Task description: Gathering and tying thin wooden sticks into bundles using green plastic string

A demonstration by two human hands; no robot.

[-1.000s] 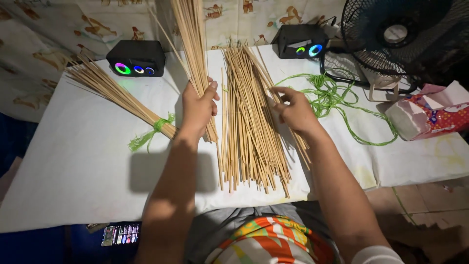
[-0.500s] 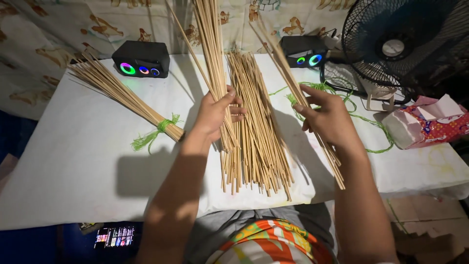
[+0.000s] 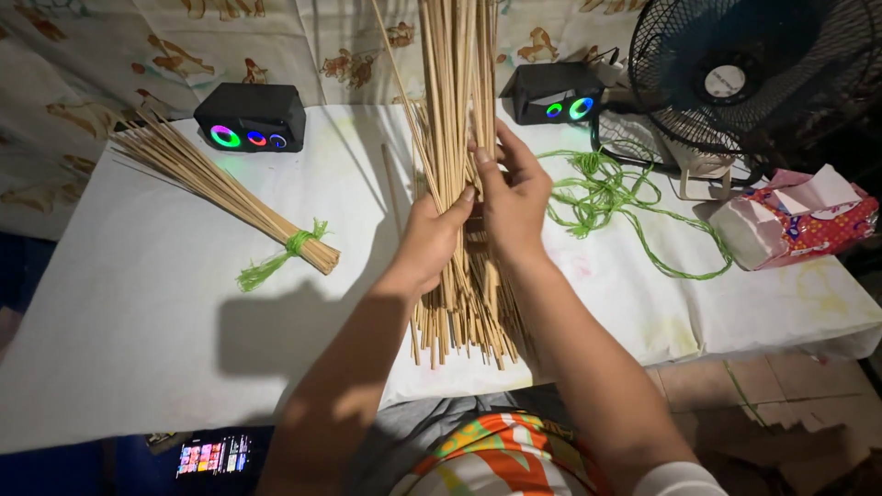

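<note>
A thick bundle of thin pale sticks stands nearly upright over the middle of the white table, its top going out of frame. My left hand wraps it from the left. From the right, my right hand clasps the same bundle, fingers pointing up. The two hands touch around the sticks. More loose sticks lie flat beneath, their ends reaching the table's front edge.
A finished stick bundle tied with green string lies at the left. Loose green string sprawls at the right. Two small black speakers with coloured lights sit at the back, a dark fan and a patterned tissue pack at right.
My right hand has brought its handful of sticks over to the left hand's bunch. Both hands now close around one joined bundle, raised more upright.
</note>
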